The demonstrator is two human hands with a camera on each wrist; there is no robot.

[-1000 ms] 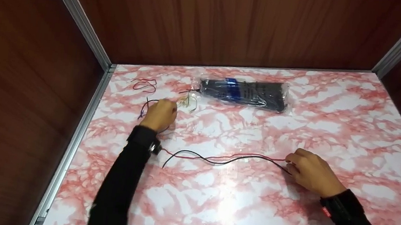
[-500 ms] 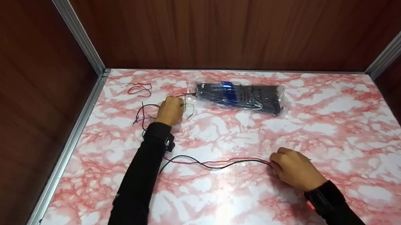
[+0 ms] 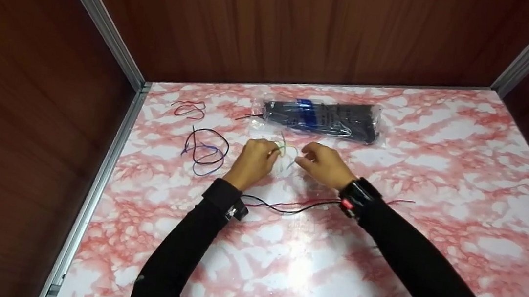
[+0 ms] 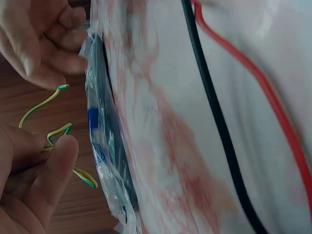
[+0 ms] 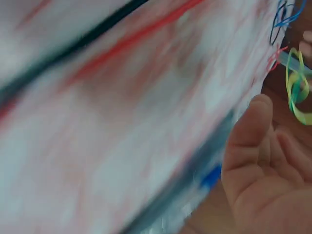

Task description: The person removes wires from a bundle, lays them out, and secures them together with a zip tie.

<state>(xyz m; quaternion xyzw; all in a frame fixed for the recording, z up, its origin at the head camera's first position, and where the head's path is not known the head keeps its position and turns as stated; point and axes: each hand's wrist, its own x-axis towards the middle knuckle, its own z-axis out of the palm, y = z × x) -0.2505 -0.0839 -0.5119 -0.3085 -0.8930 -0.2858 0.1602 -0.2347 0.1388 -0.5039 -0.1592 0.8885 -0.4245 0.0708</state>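
My left hand (image 3: 253,162) pinches a short yellow-green wire (image 4: 35,108) between thumb and fingers, held up over the table. The wire is bent into a loose loop, and its ends stick out past the fingers. Facing it from the right is my right hand (image 3: 329,167), fingers loosely bent, with one end of the wire right by its fingertips. In the right wrist view the thumb and palm show, with nothing between them. Below the hands, a long red wire (image 3: 399,201) and a black wire (image 3: 289,212) lie crossing on the table, partly hidden by my wrists.
A clear bag of black cable ties (image 3: 346,120) with a blue band lies at the back. Coiled black and blue wires (image 3: 206,163) rest at the left, and a small red wire (image 3: 190,109) lies behind them. Wood panels (image 3: 306,30) enclose the marbled table (image 3: 440,157).
My left hand has picked up the yellow-green wire and moved right with it. The right hand has let go of the red and black wires and moved up-left towards it.
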